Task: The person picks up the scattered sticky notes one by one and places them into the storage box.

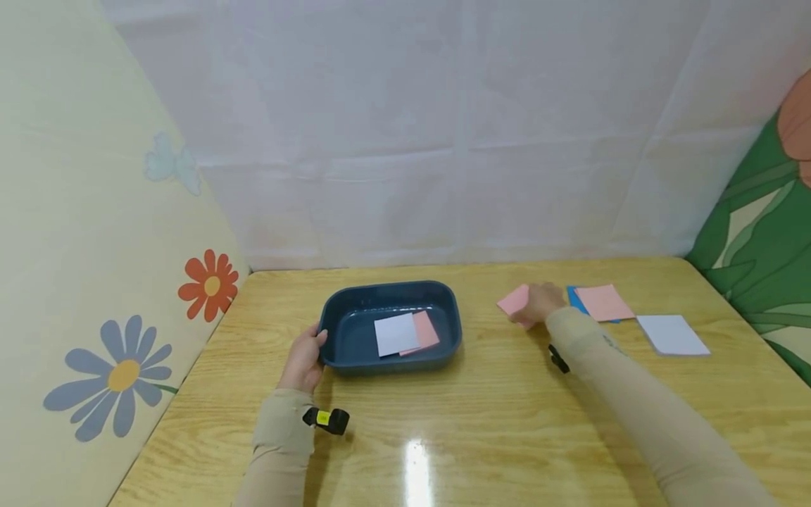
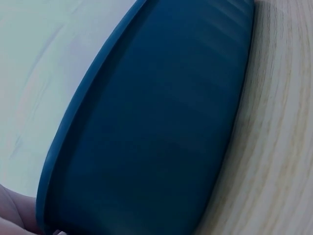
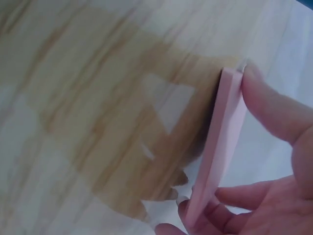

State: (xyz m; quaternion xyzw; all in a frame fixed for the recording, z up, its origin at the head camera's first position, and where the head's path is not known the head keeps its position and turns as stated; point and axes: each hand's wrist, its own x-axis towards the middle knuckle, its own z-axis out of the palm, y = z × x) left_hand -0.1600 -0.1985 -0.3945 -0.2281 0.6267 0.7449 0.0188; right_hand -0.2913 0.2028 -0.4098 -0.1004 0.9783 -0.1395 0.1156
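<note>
A dark blue rectangular dish [image 1: 389,366] stands on the table in the head view. Inside it lie a white paper pad [image 1: 394,334] and a pink paper pad [image 1: 426,329], the white one partly over the pink. My left hand [image 1: 304,360] grips the dish's left end, thumb over the rim; the left wrist view shows mostly the dish's outer wall [image 2: 146,117]. To the right of the dish, my right hand [image 1: 542,303] holds another pink paper pad [image 3: 217,147] between thumb and fingers. In the right wrist view this pad is tilted on edge, its thickness showing.
Right of my right hand, a pink pad [image 1: 605,301] lies partly over a blue pad [image 1: 575,298]. Near them a white pad [image 1: 673,334] lies on the wooden table [image 1: 494,422]. A white cloth [image 1: 412,141] hangs behind the table, with flower-patterned panels at both sides.
</note>
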